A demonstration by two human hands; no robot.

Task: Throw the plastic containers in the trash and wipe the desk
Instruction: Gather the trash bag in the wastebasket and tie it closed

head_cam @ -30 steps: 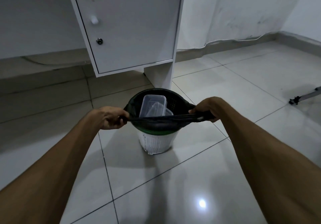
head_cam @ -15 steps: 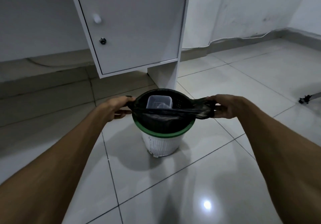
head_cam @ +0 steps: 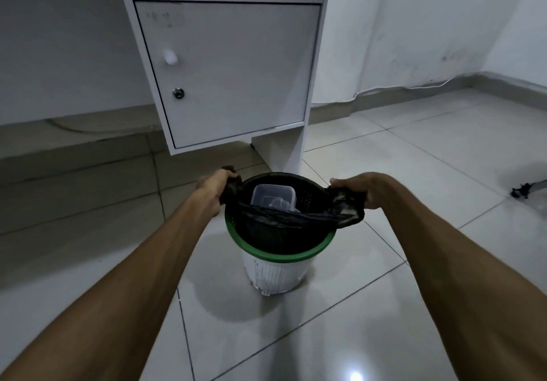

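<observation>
**Inspector A:** Start with the largest item. The tiled floor (head_cam: 384, 306) is glossy. The white cabinet (head_cam: 225, 70) under the worktop stands just behind the bin, door closed.

**Inspector B:** Noted. The trash bin (head_cam: 276, 271) is white with a green rim and sits on the floor between both forearms. A black bin bag (head_cam: 293, 218) lines it, its near edge stretched across the opening.

**Inspector A:** Hands?

**Inspector B:** The left hand (head_cam: 213, 191) is clenched around a bunched corner of the bag at the bin's left side. The right hand (head_cam: 359, 194) is clenched around the opposite corner, with gathered plastic bulging below the fist. Both sets of fingers grasp bag film only; neither touches the bin itself, as far as I can see.

**Inspector A:** And the task items?

**Inspector B:** The plastic containers (head_cam: 273, 200) are inside the bag, clear and nested, leaning toward the far wall. The disposal step appears done; wiping is outstanding.

**Inspector A:** Handling assessment?

**Inspector B:** In my judgement the containers are light, fairly stiff and smooth. Their hard corners could snag the thin, soft film. The bag is best held by the bunched corners, as now, since a flat pinch would likely slip.
</observation>
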